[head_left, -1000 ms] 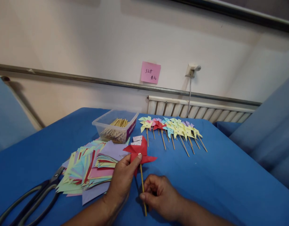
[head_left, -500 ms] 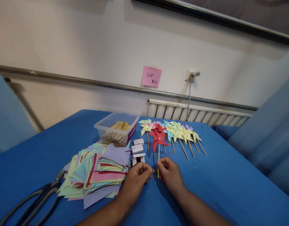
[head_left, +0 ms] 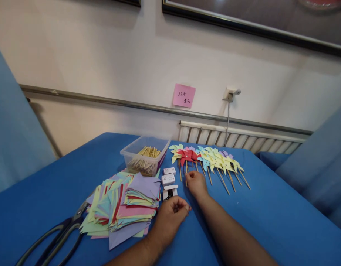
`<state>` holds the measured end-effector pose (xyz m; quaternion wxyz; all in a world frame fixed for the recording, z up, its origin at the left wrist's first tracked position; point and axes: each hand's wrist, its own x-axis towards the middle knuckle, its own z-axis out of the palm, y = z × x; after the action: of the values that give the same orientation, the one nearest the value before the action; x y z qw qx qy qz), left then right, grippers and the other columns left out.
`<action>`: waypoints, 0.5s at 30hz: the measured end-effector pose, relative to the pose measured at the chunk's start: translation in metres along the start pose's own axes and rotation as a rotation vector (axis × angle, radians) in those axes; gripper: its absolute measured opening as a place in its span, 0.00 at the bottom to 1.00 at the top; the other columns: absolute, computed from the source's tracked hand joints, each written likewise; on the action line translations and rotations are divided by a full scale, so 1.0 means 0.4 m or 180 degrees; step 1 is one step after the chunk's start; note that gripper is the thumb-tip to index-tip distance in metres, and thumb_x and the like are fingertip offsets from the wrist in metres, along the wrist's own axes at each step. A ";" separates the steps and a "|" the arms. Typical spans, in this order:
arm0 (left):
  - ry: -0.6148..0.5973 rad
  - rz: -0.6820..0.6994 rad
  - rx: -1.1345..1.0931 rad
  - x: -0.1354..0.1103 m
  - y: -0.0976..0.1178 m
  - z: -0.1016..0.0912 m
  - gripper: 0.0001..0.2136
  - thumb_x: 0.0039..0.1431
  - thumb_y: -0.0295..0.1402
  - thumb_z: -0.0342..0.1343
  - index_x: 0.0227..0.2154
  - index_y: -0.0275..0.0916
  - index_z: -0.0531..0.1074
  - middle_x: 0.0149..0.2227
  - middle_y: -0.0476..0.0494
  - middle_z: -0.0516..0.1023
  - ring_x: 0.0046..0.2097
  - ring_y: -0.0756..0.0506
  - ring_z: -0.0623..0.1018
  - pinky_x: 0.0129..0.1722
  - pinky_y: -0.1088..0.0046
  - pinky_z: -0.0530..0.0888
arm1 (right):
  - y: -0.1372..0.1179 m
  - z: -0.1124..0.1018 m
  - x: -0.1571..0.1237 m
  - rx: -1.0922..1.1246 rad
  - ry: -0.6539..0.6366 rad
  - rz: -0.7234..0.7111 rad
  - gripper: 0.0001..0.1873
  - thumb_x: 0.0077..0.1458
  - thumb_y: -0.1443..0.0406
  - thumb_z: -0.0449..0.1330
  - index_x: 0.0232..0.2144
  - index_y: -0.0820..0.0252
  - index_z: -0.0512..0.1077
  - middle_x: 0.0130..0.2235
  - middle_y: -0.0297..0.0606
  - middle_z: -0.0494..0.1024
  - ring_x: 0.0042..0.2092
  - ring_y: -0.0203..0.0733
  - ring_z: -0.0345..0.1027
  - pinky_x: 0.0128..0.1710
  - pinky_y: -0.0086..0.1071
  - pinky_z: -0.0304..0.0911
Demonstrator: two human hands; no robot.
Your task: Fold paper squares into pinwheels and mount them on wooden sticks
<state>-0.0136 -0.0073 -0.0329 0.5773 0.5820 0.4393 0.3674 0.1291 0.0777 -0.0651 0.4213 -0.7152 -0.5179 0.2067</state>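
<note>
My right hand (head_left: pixel 196 184) pinches the thin wooden stick of a red paper pinwheel (head_left: pixel 186 156). The pinwheel's head lies over the left end of a group of paper pinwheels (head_left: pixel 220 161) in yellow, blue, pink, purple and green. Nearer to me, my left hand (head_left: pixel 174 214) hovers with its fingers curled and the tips pressed together; whether anything small is between them cannot be made out. Just beyond that hand is an opened small white box (head_left: pixel 170 192) with dark contents. Left of it sits a stack of coloured paper squares (head_left: pixel 123 205).
A clear plastic tub (head_left: pixel 126 152) of wooden sticks stands behind the paper. Two closed small white boxes (head_left: pixel 168 179) are lined up beside it. Large scissors (head_left: pixel 66 225) lie at the left on the blue tablecloth (head_left: pixel 259 218). A radiator (head_left: pixel 242 136) runs along the wall.
My right hand has moved forward with the red pinwheel, from upright in front of me to the group of pinwheels. My left hand stays close to the opened box. The view has tilted slightly.
</note>
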 end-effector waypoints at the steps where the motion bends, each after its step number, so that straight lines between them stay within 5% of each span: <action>1: 0.0002 0.0007 0.0024 -0.001 0.001 0.001 0.04 0.46 0.31 0.53 0.22 0.36 0.68 0.23 0.48 0.73 0.25 0.50 0.69 0.26 0.75 0.64 | 0.000 -0.001 0.002 -0.0090 -0.0003 -0.0020 0.14 0.51 0.60 0.54 0.20 0.60 0.72 0.19 0.35 0.74 0.21 0.37 0.67 0.22 0.27 0.54; 15: 0.0031 0.0017 0.0144 0.000 0.012 0.005 0.05 0.46 0.32 0.53 0.21 0.36 0.68 0.20 0.50 0.70 0.23 0.51 0.67 0.24 0.75 0.63 | -0.007 -0.008 0.002 -0.0668 0.0033 -0.0110 0.09 0.53 0.62 0.55 0.28 0.60 0.72 0.26 0.38 0.78 0.29 0.39 0.71 0.26 0.26 0.55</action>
<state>-0.0113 -0.0078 -0.0283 0.5609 0.5943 0.4488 0.3618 0.1302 0.0776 -0.0609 0.3502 -0.7475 -0.5468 0.1403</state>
